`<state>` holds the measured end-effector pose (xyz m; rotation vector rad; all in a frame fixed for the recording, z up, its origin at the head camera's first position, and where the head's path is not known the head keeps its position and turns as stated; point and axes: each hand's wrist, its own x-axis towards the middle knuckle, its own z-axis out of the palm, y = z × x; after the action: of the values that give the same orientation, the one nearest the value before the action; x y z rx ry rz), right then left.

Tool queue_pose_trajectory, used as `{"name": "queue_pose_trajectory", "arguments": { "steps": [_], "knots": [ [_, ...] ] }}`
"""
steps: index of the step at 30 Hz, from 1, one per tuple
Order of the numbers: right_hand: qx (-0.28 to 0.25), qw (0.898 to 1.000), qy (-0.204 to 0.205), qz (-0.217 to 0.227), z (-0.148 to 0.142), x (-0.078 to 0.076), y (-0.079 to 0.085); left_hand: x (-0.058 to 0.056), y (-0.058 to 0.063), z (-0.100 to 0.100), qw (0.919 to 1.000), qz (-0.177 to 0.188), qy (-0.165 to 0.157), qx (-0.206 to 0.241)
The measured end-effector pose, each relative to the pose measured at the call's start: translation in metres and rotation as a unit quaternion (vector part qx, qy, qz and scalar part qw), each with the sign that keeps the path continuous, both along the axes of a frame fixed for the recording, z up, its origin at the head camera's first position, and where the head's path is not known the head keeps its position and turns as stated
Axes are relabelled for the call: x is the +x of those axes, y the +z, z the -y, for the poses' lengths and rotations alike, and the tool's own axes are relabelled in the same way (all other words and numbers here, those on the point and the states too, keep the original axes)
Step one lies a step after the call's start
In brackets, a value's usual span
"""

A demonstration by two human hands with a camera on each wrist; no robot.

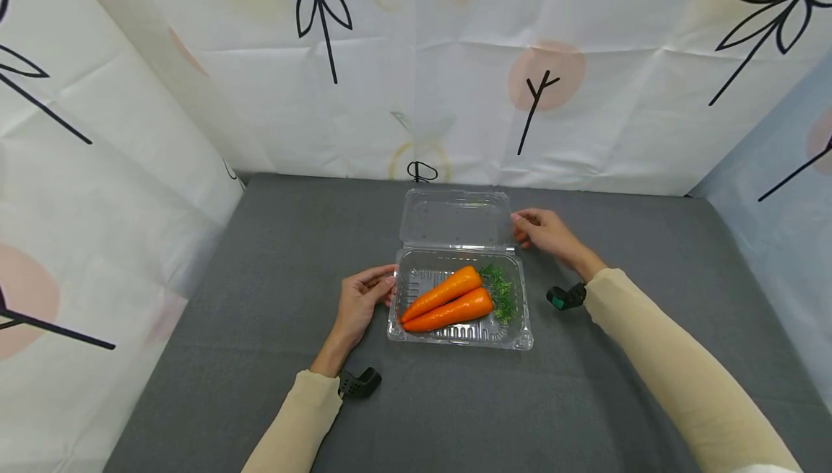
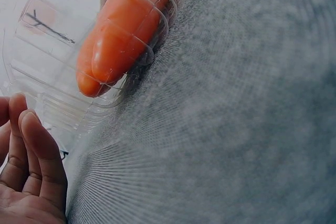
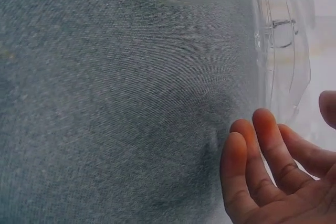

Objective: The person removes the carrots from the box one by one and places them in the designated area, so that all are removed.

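A clear plastic clamshell box [image 1: 429,341] stands on the grey tabletop with its lid [image 1: 455,218] folded back. Inside lie two orange carrots [image 1: 448,312], side by side and slanted, and a sprig of green leaves [image 1: 499,292] to their right. My left hand [image 1: 360,303] is at the box's left side, fingertips right at the rim; its fingers look fairly straight in the left wrist view. Beside the lid's right edge is my right hand [image 1: 544,231], thumb apart from the loosely bent fingers [image 3: 265,124] in the right wrist view.
Grey cloth covers the table [image 1: 292,235]. White fabric walls [image 1: 455,97] with printed flowers rise behind it and at both sides. A dark wrist camera [image 1: 360,383] sits on the left wrist, another camera [image 1: 565,297] on the right.
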<state>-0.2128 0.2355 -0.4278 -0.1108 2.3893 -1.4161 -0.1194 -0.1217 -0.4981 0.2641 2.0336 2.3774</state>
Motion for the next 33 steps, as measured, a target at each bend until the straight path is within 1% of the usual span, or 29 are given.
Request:
{"name": "queue_pose_trajectory", "arguments": {
  "steps": [5, 8, 11, 15, 17, 21, 24, 27, 30, 33],
  "knots": [
    [0.012, 1.000, 0.006, 0.000, -0.003, 0.002, -0.002, 0.000, 0.002, 0.000, 1.0000, 0.002, 0.001, 0.004],
    [0.020, 1.000, -0.002, -0.015, -0.004, 0.004, -0.001, 0.000, 0.002, 0.000, 1.0000, 0.002, 0.000, 0.001],
    [0.047, 0.998, -0.014, -0.048, -0.004, 0.009, 0.004, 0.000, 0.002, 0.000, 1.0000, 0.002, -0.002, -0.002],
    [0.080, 0.991, -0.029, -0.104, 0.000, 0.018, 0.015, 0.000, 0.003, 0.000, 1.0000, 0.000, -0.003, -0.003],
    [0.080, 0.988, -0.031, -0.132, 0.004, 0.024, 0.022, 0.000, 0.003, 0.000, 1.0000, -0.001, -0.003, -0.003],
    [0.061, 0.979, -0.019, -0.194, 0.012, 0.037, 0.031, 0.000, 0.002, 0.000, 1.0000, -0.002, -0.001, -0.003],
    [0.043, 0.971, 0.006, -0.235, 0.020, 0.048, 0.034, 0.000, 0.001, 0.000, 1.0000, -0.001, 0.000, 0.000],
    [0.019, 0.963, 0.050, -0.263, 0.028, 0.060, 0.033, 0.000, 0.001, 0.000, 1.0000, 0.001, 0.001, 0.001],
    [-0.004, 0.957, 0.106, -0.272, 0.036, 0.071, 0.030, 0.000, 0.000, 0.000, 1.0000, 0.003, 0.002, 0.002],
    [-0.005, 0.948, 0.155, -0.278, 0.043, 0.081, 0.025, 0.000, 0.000, 0.000, 1.0000, 0.001, 0.002, 0.002]
  ]
}}
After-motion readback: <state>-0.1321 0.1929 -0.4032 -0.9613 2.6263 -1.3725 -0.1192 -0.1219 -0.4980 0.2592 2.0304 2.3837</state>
